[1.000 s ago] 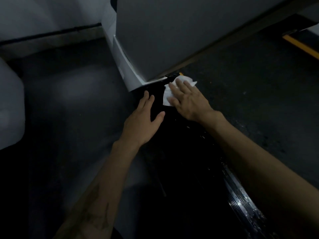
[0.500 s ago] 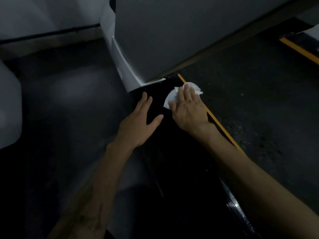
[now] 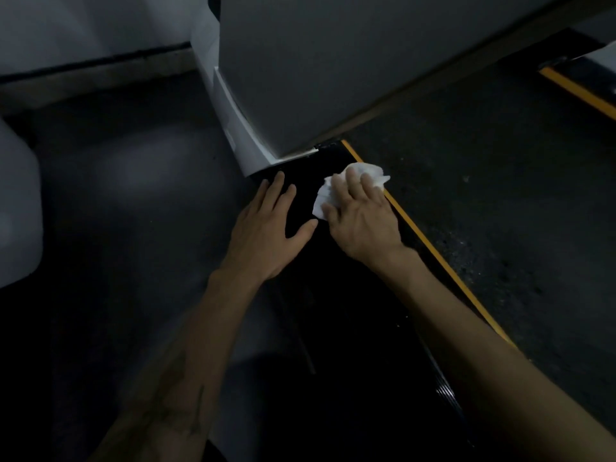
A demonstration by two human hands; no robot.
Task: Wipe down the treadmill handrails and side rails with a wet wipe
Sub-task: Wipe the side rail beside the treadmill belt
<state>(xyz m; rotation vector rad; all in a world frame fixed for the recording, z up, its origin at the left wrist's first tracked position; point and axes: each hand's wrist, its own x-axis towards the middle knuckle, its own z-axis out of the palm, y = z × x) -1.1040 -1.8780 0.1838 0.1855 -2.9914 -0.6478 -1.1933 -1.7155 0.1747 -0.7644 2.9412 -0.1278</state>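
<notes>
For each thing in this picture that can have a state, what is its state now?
wet wipe: crumpled, pressed on the black side rail under the right hand.
right hand: fingers straight, pressing the wipe.
left hand: flat, fingers spread, resting on the rail.
side rail: black; wet or dry cannot be told.

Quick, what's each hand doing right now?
Left hand: open, flat on the black glossy side rail.
Right hand: open, pressing the crumpled white wet wipe down.

Wet wipe (image 3: 350, 185) on side rail (image 3: 336, 285)
</notes>
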